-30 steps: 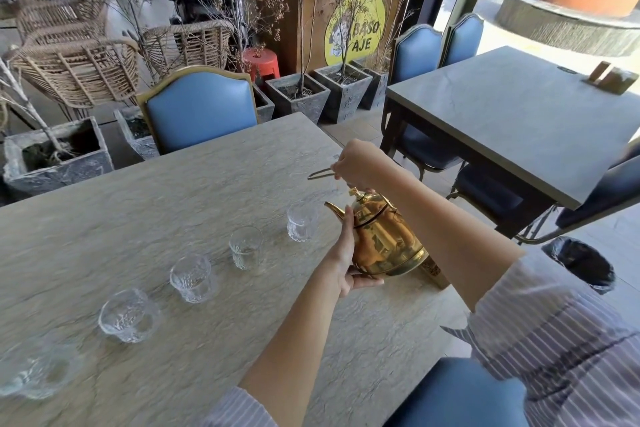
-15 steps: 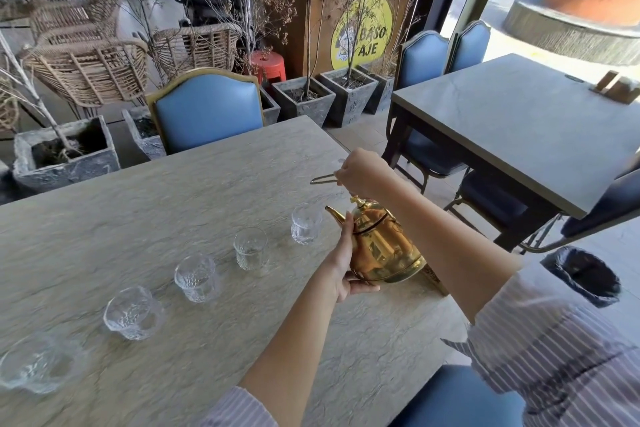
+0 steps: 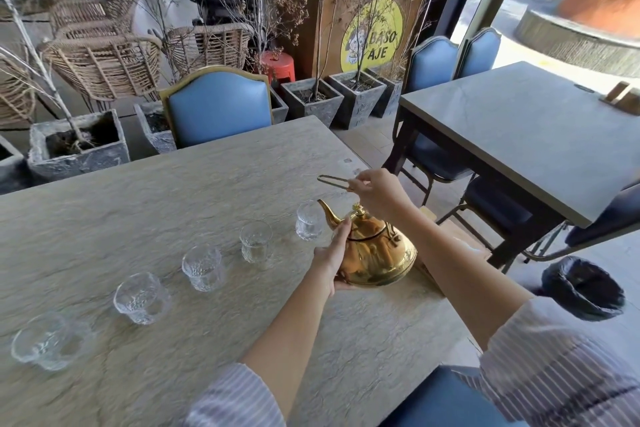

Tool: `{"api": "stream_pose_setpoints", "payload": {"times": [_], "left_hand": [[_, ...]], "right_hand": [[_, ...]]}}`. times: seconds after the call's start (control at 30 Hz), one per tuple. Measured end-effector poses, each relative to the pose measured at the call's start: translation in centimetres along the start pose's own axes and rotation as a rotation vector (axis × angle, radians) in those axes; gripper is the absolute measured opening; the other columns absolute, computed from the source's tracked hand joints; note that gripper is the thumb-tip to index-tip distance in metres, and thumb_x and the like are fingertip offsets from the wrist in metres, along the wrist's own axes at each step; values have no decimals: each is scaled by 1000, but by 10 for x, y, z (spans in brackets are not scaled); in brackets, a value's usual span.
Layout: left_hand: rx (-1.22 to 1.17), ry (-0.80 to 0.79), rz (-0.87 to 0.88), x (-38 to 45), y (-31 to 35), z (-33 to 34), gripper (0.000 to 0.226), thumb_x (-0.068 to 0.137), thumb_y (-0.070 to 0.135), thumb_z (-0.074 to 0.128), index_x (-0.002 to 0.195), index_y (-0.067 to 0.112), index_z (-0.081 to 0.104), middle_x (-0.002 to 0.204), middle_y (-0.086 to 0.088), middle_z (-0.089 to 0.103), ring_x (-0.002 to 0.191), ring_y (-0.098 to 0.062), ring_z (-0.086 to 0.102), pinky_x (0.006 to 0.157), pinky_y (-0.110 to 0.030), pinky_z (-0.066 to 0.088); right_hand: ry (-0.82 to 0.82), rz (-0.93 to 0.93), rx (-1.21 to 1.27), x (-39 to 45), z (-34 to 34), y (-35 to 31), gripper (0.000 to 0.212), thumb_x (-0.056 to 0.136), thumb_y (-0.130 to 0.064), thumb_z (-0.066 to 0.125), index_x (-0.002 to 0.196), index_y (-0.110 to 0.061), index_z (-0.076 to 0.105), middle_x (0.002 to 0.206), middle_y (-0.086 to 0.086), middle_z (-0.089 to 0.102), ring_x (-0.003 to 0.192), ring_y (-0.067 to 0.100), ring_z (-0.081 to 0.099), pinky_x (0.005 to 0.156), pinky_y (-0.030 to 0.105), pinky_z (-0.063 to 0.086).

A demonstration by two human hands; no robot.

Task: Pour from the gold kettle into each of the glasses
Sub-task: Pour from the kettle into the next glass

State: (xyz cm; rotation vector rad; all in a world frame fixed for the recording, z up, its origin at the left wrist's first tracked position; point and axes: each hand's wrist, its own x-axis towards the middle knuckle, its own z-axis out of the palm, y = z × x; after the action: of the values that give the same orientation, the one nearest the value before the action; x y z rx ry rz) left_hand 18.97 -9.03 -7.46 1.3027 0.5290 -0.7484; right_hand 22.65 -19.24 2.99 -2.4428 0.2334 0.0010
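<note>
Gold kettle [image 3: 375, 253] now more upright — left-hand fingers [image 3: 341, 236] cupping its side, right [image 3: 360, 184] pinching its handle.

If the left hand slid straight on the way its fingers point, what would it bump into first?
Probably the nearest glass, just past the left hand beside the kettle spout; depth is hard to judge.

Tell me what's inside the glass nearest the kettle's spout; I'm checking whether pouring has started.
The nearest glass beside the gold kettle looks clear; any liquid can't be told through its textured wall, and the spout covers its right edge.
</note>
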Motion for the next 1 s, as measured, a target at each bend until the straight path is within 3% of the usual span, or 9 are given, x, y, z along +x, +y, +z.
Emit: {"api": "stream_pose_setpoints", "payload": {"times": [0.13, 0.23, 0.33, 0.57, 0.7, 0.9, 1.0], "left_hand": [[-26, 22, 36, -6, 0, -8, 135, 34, 93, 69, 141, 15, 42, 132, -13, 60, 117, -34, 61, 75, -53, 62], [-53, 50, 60, -7, -3, -17, 125, 46, 88, 70, 141, 14, 37, 136, -13, 54, 123, -35, 56, 85, -57, 60], [-69, 98, 77, -8, -8, -27, 134, 34, 92, 69, 140, 17, 36, 139, -14, 53, 125, -35, 54, 92, -58, 56], [-124, 134, 48, -14, -20, -53, 143, 27, 94, 70, 143, 16, 42, 138, -14, 56, 121, -37, 58, 71, -59, 61], [-143, 117, 38, -24, -24, -64, 137, 35, 93, 68, 143, 13, 43, 133, -15, 60, 116, -36, 61, 74, -57, 62], [-140, 65, 13, -37, -24, -70, 112, 54, 92, 58, 133, 13, 56, 125, -16, 65, 106, -34, 65, 74, -54, 63], [-132, 45, 11, -40, -23, -69, 108, 59, 93, 53, 132, 13, 57, 123, -16, 66, 102, -33, 67, 67, -49, 65]], "right_hand": [[-14, -31, 32, -8, -2, -3, 32, 98, -31, 51, 105, -4, 68, 69, -2, 61, 54, 11, 53, 60, 35, 49], [-32, -71, 30, -14, 0, -11, 30, 99, -29, 50, 107, -6, 67, 80, 3, 65, 52, 11, 52, 50, 26, 43], [-65, -115, 34, -18, 5, -21, 27, 99, -25, 50, 107, -6, 67, 85, 5, 64, 49, 8, 48, 46, 22, 35], [-119, -146, 14, -23, 26, -45, 25, 97, -24, 52, 107, -7, 68, 89, 6, 64, 56, 9, 49, 47, 21, 34], [-166, -159, -59, -23, 39, -60, 26, 98, -25, 51, 107, -8, 68, 91, 7, 64, 73, 19, 57, 56, 26, 41], [-185, -158, -130, -23, 50, -81, 25, 96, -18, 49, 106, -7, 69, 82, 5, 63, 56, 10, 49, 47, 23, 38], [-212, -176, -206, -22, 50, -88, 30, 96, -16, 44, 108, -2, 68, 96, 15, 68, 72, 19, 53, 66, 28, 46]]}}
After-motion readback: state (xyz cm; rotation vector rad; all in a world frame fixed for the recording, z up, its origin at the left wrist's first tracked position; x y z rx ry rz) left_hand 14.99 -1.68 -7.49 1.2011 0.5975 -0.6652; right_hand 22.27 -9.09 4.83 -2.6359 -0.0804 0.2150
